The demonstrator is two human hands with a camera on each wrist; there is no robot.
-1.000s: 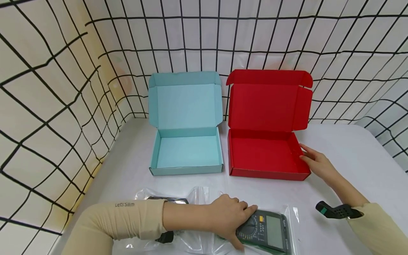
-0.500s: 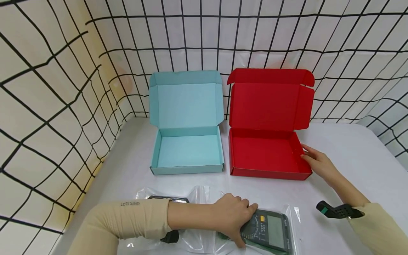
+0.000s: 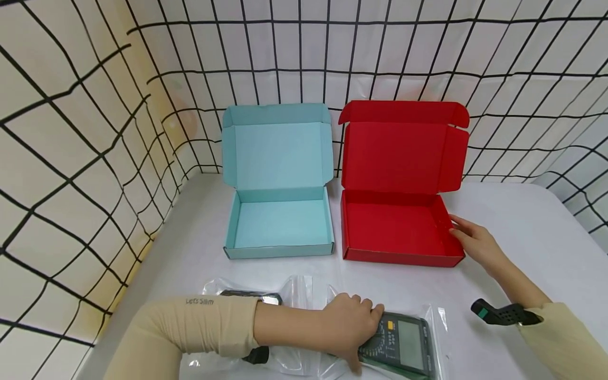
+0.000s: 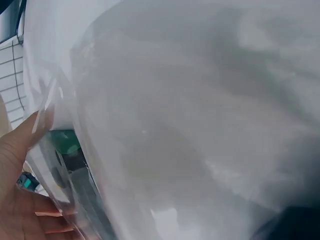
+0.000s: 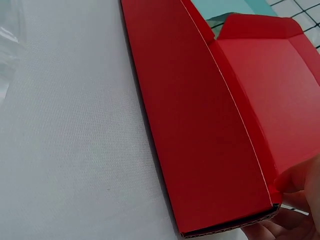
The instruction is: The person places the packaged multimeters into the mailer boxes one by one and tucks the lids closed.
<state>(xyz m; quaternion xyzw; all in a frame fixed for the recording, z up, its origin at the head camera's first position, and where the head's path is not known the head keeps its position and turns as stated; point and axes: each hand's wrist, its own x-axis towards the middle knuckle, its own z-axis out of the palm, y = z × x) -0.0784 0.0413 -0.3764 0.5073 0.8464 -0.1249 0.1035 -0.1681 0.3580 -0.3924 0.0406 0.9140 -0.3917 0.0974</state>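
In the head view my left hand [image 3: 349, 326] grips a dark green multimeter [image 3: 409, 343] across its dial end, through a clear plastic bag [image 3: 440, 338]. The left wrist view has the thumb and fingers [image 4: 47, 222] on either side of the bagged meter, mostly behind blurred plastic. At the right wall of an open red box [image 3: 399, 227], my right hand [image 3: 481, 247] holds on near the front corner. The right wrist view puts its thumb over the wall's edge and the other fingers outside, below the corner. The red box's lid stands raised.
An open light blue box [image 3: 280, 224] stands left of the red one, lid up. Another clear bag [image 3: 296, 293] with a dark object [image 3: 252, 295] lies partly under my left forearm. Black wire grid [image 3: 299, 47] rises behind and beside the white table [image 3: 190, 237].
My left hand shifts very slightly on the multimeter, which stays about where it was. My right hand keeps its place on the red box.
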